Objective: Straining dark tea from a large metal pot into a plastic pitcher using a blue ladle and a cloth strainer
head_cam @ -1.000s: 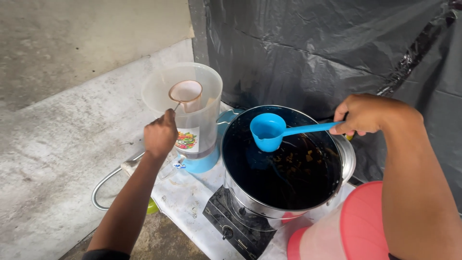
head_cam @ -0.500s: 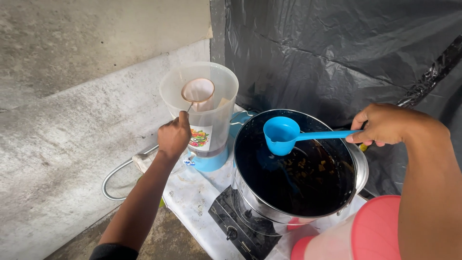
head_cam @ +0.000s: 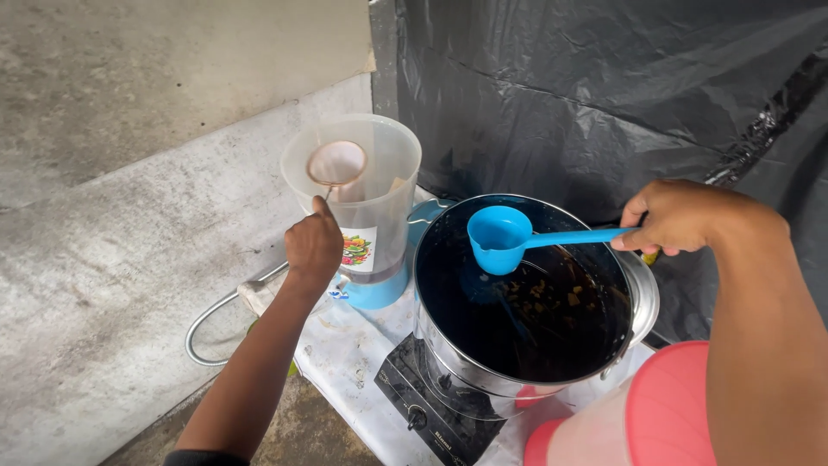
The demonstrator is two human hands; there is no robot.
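Observation:
My left hand (head_cam: 314, 245) grips the handle of a small round strainer (head_cam: 336, 163) held over the mouth of a clear plastic jug (head_cam: 379, 207) that stands on a blue base. My right hand (head_cam: 677, 216) holds a blue plastic ladle (head_cam: 500, 237) by its long handle, with the cup just above the dark liquid in a large steel pot (head_cam: 638, 302). Bits of leaf or herb float in the liquid. The ladle cup hangs near the pot's left rim, close to the jug.
The pot sits on a black gas stove (head_cam: 431, 414) on a white-covered table (head_cam: 345, 345). A flexible metal hose (head_cam: 211, 315) loops off the table's left. A pink-lidded container (head_cam: 664, 423) stands at the lower right. Black plastic sheeting (head_cam: 604, 86) hangs behind; concrete lies left.
The blue ladle stays raised over the pot and has barely shifted relative to it. The strainer remains over the jug. The view has drifted slightly.

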